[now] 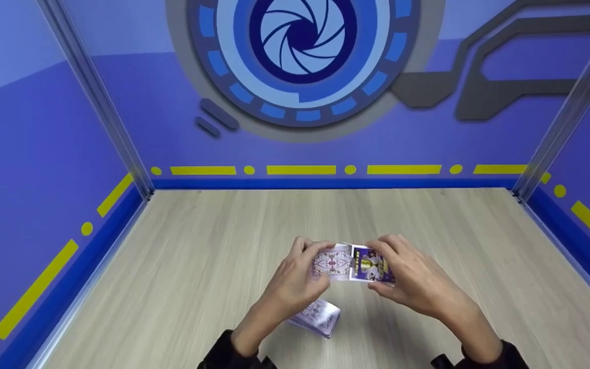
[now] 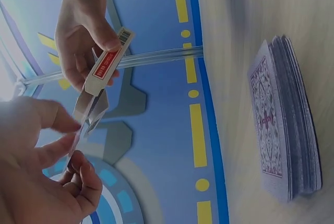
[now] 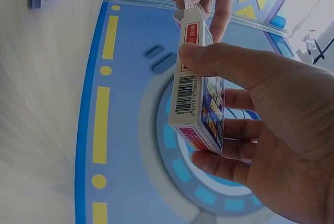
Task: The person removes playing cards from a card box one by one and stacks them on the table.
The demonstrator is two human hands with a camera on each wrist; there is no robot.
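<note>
Fingers of the left hand (image 1: 295, 282) pinch a patterned card (image 1: 333, 262) — possibly several — at the nine o'clock end of a printed box (image 1: 369, 265), gripped by the right hand (image 1: 420, 277). At their seven o'clock, a card stack (image 1: 320, 315) lies on the surface (image 1: 197, 256).

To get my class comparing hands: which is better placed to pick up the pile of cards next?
Probably the left hand: the pile of cards lies nearer it, while the right hand grips the box. The left holds a card, though.

Glare whitens the stacked cards (image 1: 322, 315); wrist views look dimmer.
</note>
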